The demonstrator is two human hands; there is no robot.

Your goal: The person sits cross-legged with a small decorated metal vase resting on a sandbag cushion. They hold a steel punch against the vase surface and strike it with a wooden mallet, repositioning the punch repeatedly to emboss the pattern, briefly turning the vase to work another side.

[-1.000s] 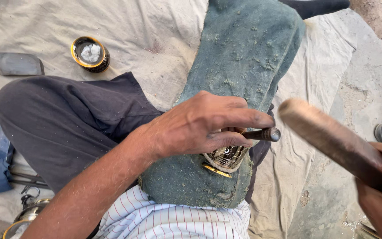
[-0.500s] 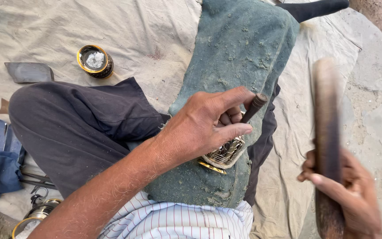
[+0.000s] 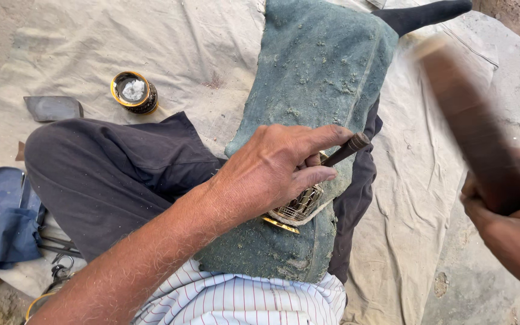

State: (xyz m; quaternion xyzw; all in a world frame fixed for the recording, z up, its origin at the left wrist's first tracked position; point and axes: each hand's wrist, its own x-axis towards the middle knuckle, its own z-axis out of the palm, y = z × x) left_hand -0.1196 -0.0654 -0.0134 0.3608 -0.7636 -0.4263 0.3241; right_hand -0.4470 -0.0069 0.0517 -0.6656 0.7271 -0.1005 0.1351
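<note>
While raised, rt hand (image 3: 513, 235) gripping wooden mallet (image 3: 473, 120); lt hand (image 3: 278, 168) closed around punch (image 3: 344, 148).

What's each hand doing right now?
Left hand: closed on a thin punch tool, set against the gold patterned piece.
Right hand: closed on a wooden mallet, blurred.

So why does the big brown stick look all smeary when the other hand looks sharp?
In the head view, the wooden mallet in the right hand is streaked with motion blur; the left hand, its chisel and the gold patterned piece are crisp; daylight is soft and even, with only faint shadows on the cloth and no glare.
</note>
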